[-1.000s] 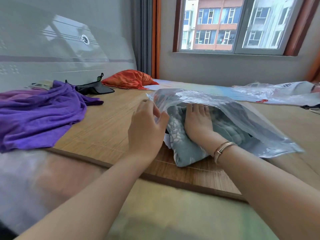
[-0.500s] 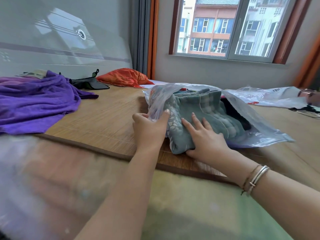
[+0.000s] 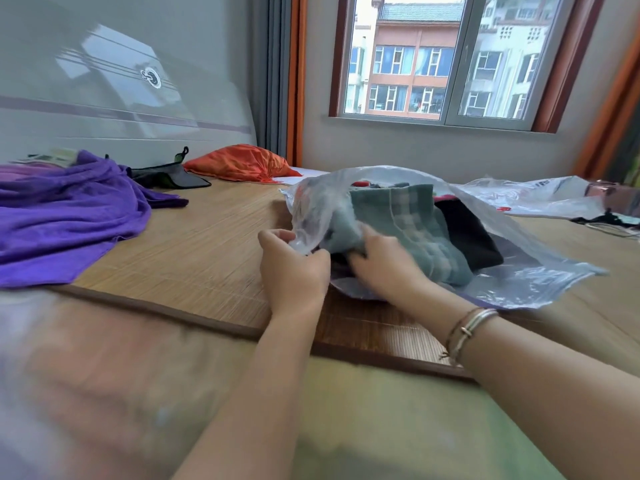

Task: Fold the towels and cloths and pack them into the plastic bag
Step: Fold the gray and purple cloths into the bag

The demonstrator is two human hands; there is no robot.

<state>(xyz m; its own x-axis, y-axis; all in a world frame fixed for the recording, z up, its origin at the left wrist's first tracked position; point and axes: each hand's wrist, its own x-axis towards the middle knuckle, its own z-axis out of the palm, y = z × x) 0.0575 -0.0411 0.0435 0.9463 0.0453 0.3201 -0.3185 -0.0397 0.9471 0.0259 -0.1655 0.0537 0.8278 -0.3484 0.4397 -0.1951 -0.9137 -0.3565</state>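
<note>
A: What could be going wrong here?

B: The plastic bag (image 3: 398, 188) is thin and floppy. If its mouth is slipping out of the left hand (image 3: 294, 268), it may be falling shut, and the folded green towel (image 3: 408, 230) could be bunching up and coming unfolded.

A: What is the left hand doing?

B: It is pinching the near edge of the bag, with fingers curled tight on the plastic.

A: And the right hand (image 3: 384, 263)?

B: It is lying on the towel at the bag's mouth. It is a bit blurry, so I cannot tell if the fingers are gripping or just pushing.

A: Where is the towel?

B: It is lying mostly inside the bag, on the bamboo mat (image 3: 207, 244). A purple cloth (image 3: 69, 223) is waiting far to the left.
</note>
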